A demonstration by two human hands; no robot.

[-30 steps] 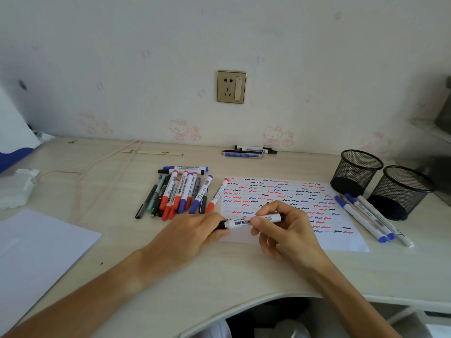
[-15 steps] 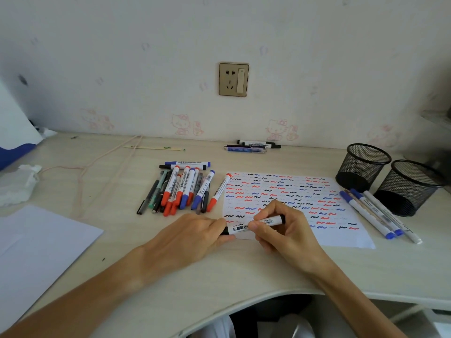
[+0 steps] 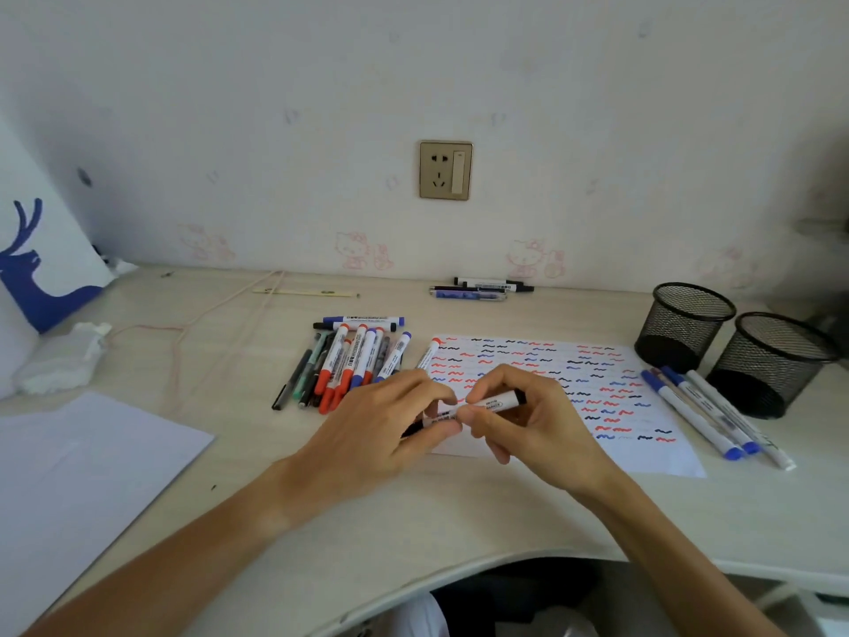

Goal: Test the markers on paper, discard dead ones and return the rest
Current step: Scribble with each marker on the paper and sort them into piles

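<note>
**Both hands on one black marker**

Head view: two black mesh cups (image 3: 687, 326) stand at the right of the desk (image 3: 459, 512) — nothing shows inside them. Three markers (image 3: 716, 416) lie just beside them. The left hand (image 3: 381, 429) and the right hand (image 3: 523, 420) each pinch the black marker (image 3: 494, 403) over the near edge of the scribbled paper (image 3: 620, 406). Compared with a second ago, the hands are closer together — the marker is tilted a little more.

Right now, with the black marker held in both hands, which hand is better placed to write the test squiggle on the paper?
Right. The right hand grips the black marker by its barrel, directly above the scribbled test paper. The left hand pinches the cap end beside the sheet, so it likely only pulls the cap.
</note>
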